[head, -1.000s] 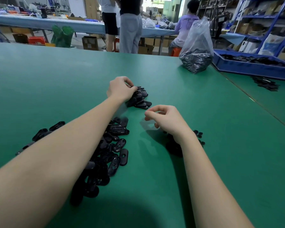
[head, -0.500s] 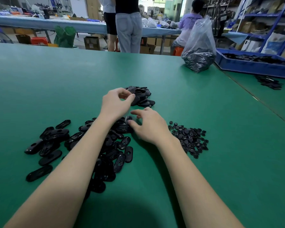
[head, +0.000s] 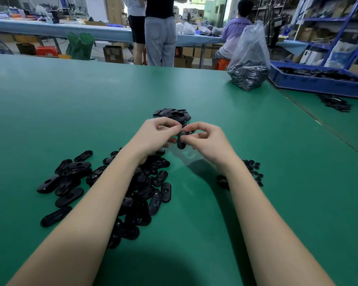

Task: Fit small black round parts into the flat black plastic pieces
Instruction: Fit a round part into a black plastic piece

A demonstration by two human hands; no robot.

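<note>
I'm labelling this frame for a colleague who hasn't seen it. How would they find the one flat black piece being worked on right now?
Start at the green table, then go to the two hands meeting above its middle. The flat black piece is pinched between the left hand and right hand. Unlike the piles lying on the table, it is lifted off it.

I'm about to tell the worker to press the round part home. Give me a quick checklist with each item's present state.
1. Flat black piece held above the green table: ok.
2. Left hand pinching it: ok.
3. Right hand fingers on the same piece: ok.
4. Round part seated over the hole: cannot tell, the fingers hide it.
5. Supply of small round parts beside the right forearm: ok.
6. Pile of unfilled flat pieces by the left forearm: ok.
</note>
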